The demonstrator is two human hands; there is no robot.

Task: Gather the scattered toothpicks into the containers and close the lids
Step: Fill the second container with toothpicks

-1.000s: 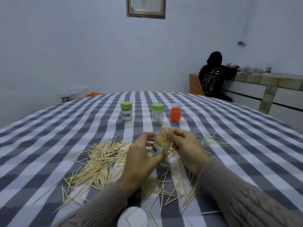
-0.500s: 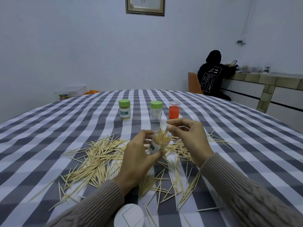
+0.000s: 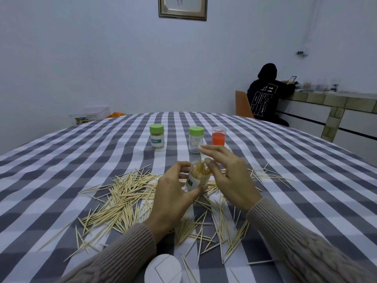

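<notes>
My left hand (image 3: 171,199) grips a small clear container (image 3: 195,181) with a white and green label, tilted a little, its mouth open and full of toothpicks. My right hand (image 3: 226,176) hovers just right of the mouth with fingers spread and relaxed, thumb near the toothpick tips. Scattered toothpicks (image 3: 124,197) lie in a wide heap left of and below my hands, with a thinner patch to the right (image 3: 265,174). A white lid (image 3: 163,269) lies at the near edge.
Further back on the checked tablecloth (image 3: 61,160) stand a full green-lidded jar (image 3: 157,138), a nearly empty green-lidded jar (image 3: 195,139) and an orange-filled jar (image 3: 218,136). A person in a black hoodie (image 3: 265,94) sits at a counter beyond the table.
My right hand pinched at the toothpicks in the container's mouth; it has since lifted and its fingers have spread. My left hand keeps hold of the container.
</notes>
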